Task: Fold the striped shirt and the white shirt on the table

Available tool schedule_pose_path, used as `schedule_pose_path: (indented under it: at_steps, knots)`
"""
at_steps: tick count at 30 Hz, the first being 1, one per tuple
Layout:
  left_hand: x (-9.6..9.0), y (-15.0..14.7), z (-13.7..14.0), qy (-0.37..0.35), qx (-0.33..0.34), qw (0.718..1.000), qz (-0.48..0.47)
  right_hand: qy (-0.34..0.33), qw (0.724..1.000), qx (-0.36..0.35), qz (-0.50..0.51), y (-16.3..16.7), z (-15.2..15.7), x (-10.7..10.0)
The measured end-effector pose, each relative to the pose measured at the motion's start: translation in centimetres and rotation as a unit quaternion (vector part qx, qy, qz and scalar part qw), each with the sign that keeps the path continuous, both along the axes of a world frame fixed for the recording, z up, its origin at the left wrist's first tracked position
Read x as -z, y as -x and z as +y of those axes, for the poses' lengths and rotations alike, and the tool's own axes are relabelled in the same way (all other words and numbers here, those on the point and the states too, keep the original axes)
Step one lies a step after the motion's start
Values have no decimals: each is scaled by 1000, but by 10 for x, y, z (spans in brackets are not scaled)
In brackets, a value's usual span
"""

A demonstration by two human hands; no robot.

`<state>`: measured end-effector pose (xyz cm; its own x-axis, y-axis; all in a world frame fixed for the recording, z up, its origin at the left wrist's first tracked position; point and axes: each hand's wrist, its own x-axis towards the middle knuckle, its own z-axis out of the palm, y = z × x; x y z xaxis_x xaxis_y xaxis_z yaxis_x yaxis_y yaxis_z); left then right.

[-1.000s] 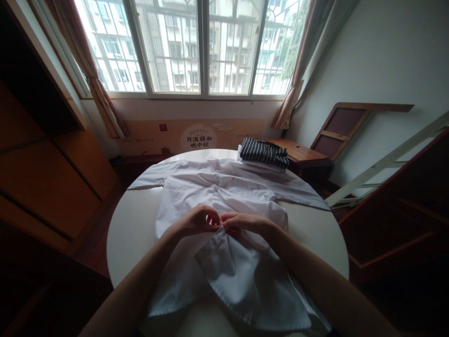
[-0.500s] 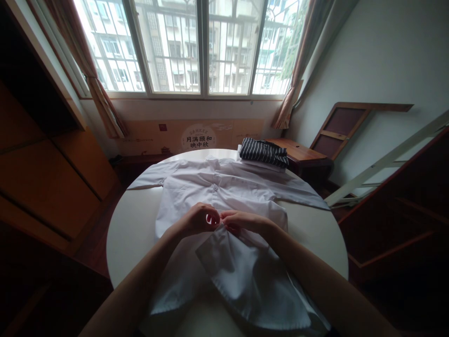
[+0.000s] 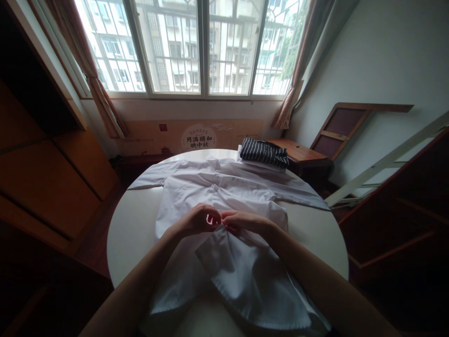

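A white long-sleeved shirt (image 3: 189,192) lies spread on a round white table (image 3: 131,234), its collar toward the window and its sleeves out to both sides. Over the middle of its front, my left hand (image 3: 201,219) and my right hand (image 3: 243,221) meet fingertip to fingertip. Both pinch the front edge of the shirt, which is lifted a little there. Below my right hand the lower front panel hangs in folds, with its hem toward me. Any button between the fingers is too small to make out.
A folded black-and-white striped garment (image 3: 263,152) rests on folded white cloth at the table's far right edge. Behind it stands a wooden side table (image 3: 298,152). A wooden cabinet (image 3: 63,187) is at left, and a pale ladder-like frame (image 3: 379,171) leans at right.
Hardly anything differs. My fingertips have shifted very slightly at the shirt's front edge, and both hands keep their pinch in the same place.
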<state>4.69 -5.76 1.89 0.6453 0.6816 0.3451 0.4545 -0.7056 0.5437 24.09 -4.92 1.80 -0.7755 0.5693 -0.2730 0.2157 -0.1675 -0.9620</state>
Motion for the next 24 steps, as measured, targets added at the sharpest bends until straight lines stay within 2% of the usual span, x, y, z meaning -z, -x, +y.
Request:
schedule_pose_path:
  at_steps: [12,20,24]
  knots:
    - [1,0,0,-7,3,1000,-7,-53,999,1,-11,-3,8,1]
    - [1,1,3,-10,-20,1000,-8,-40,999,-9,-15,-3,8,-1]
    - [1,4,4,16,-8,1000,-19,-41,999,-13,-7,-1,6,-1]
